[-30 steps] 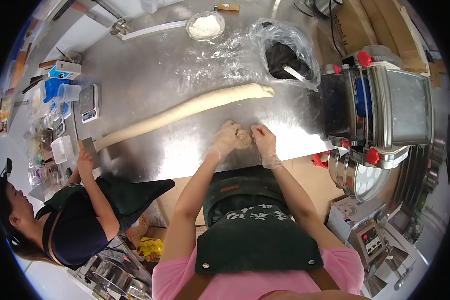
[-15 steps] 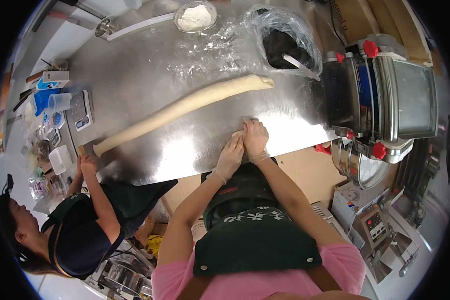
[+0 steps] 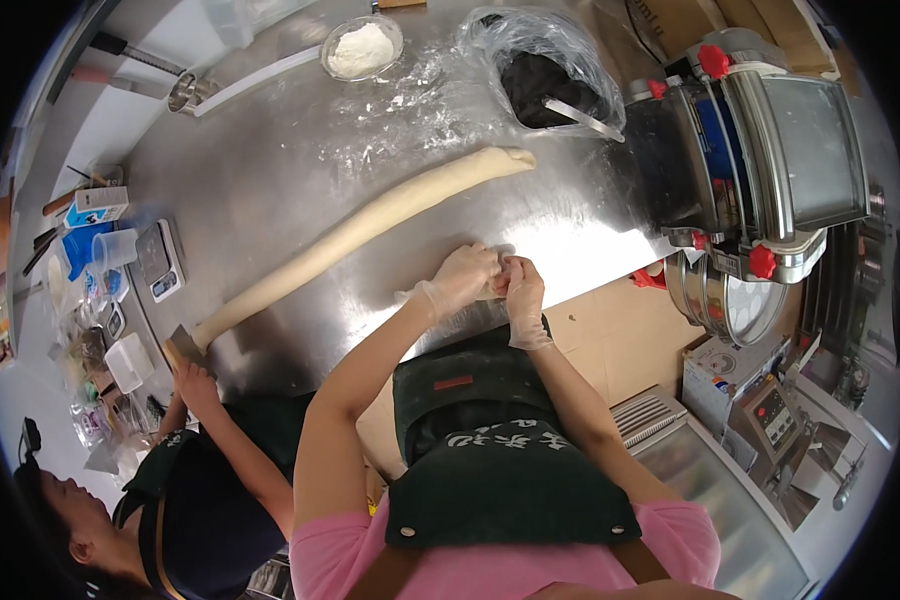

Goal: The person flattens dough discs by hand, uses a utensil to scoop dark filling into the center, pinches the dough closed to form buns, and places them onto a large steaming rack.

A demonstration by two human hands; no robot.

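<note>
In clear gloves, my left hand (image 3: 460, 280) and my right hand (image 3: 523, 295) meet near the front edge of the steel table. Their fingers are bent together around a small pale piece of dough (image 3: 488, 292), mostly covered by the fingers. Beyond them a long, smooth dough log (image 3: 370, 222) lies slantwise across the table, apart from my hands. At its left end, a co-worker's hand (image 3: 196, 384) grips a dough scraper (image 3: 185, 350) against the log.
A bowl of flour (image 3: 362, 50) stands at the back, with flour scattered beside it. Dark filling sits in a plastic bag (image 3: 560, 90) with a white spatula. A roller machine (image 3: 770, 150) takes up the right end; a scale (image 3: 158, 260) lies left.
My hands have turned inward, and the fingers of both now bend over the dough piece. The co-worker's scraper now shows clearly at the log's end. The whole view has shifted slightly.
</note>
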